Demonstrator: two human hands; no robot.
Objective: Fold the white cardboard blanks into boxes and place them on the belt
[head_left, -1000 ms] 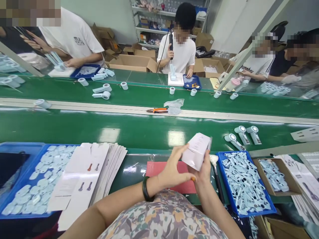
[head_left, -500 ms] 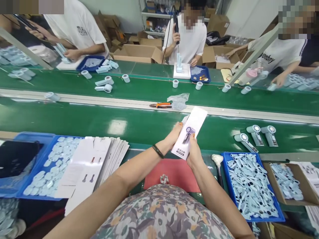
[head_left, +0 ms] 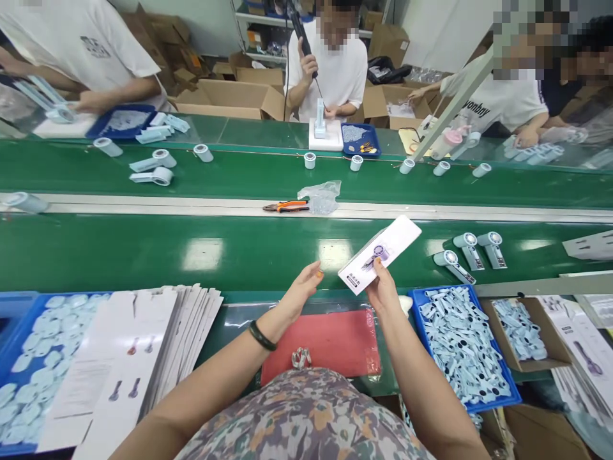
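A white carton (head_left: 390, 246) with a printed picture of a purple handheld fan is tilted up to the right above the green belt. My right hand (head_left: 383, 291) grips its lower edge, thumb on the printed face. Apart from the carton, to its left, my left hand (head_left: 302, 291) is empty with fingers stretched out; a dark bangle is on that wrist. Below both hands a red mat (head_left: 330, 345) covers part of the bench. Flat printed cartons (head_left: 138, 358) lie stacked near my left forearm.
Right of me stand a blue tray of light-blue parts (head_left: 416, 313) and a cardboard box of parts (head_left: 558, 345). Three handheld fans (head_left: 472, 252) lie on the belt. Pliers (head_left: 287, 206) and a plastic bag (head_left: 324, 197) rest on the divider. Co-workers sit opposite, one holding a power screwdriver (head_left: 301, 32).
My left hand has let go of the carton and moved down-left, its fingers opening. My right hand keeps the carton, which now leans further right. The view has shifted to the right.
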